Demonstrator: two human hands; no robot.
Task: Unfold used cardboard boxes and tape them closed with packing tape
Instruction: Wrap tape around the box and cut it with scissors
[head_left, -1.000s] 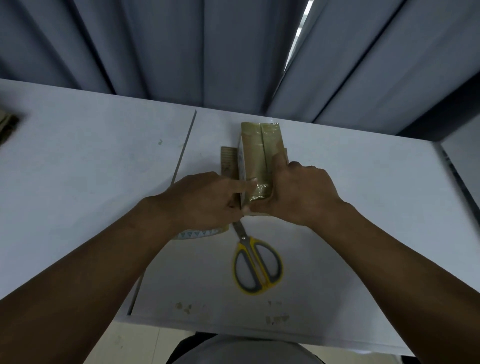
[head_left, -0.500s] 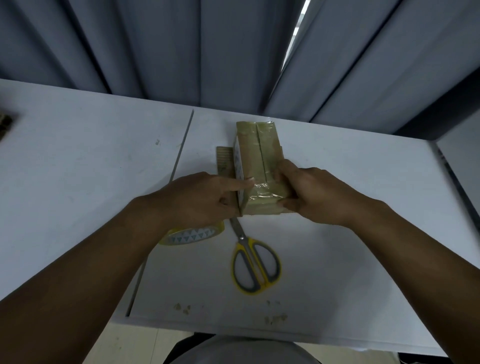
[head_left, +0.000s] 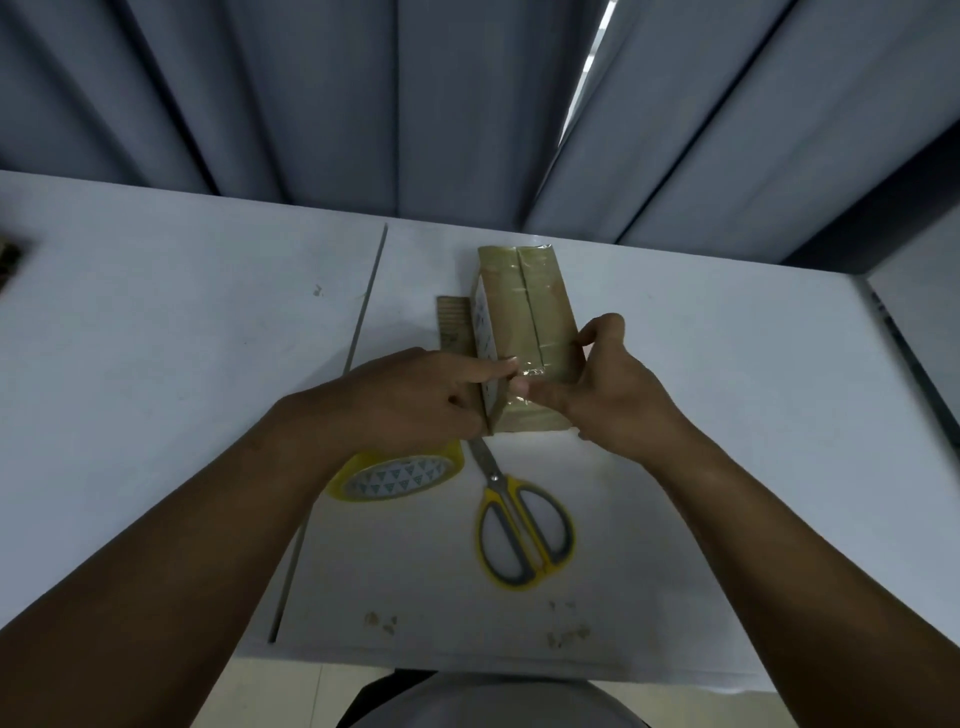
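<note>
A small brown cardboard box (head_left: 524, 306), its top seam covered with clear tape, stands on the white table (head_left: 182, 364). My left hand (head_left: 410, 400) is at the box's near left corner, index finger stretched onto the top edge and the other fingers curled against the side. My right hand (head_left: 597, 384) grips the near right end, thumb on the right top edge, fingers pressing the tape on the near face. A yellow roll of packing tape (head_left: 400, 475) lies partly under my left wrist.
Yellow-handled scissors (head_left: 519, 530) lie just in front of the box, blades pointing toward it. A flat strip of cardboard (head_left: 454, 325) sticks out from behind the box on the left. A seam (head_left: 363, 322) splits the table. Grey curtains hang behind.
My right hand has moved from the top of the box to its right side and near face. The box sits slightly farther right; my left index finger stays on the near left edge.
</note>
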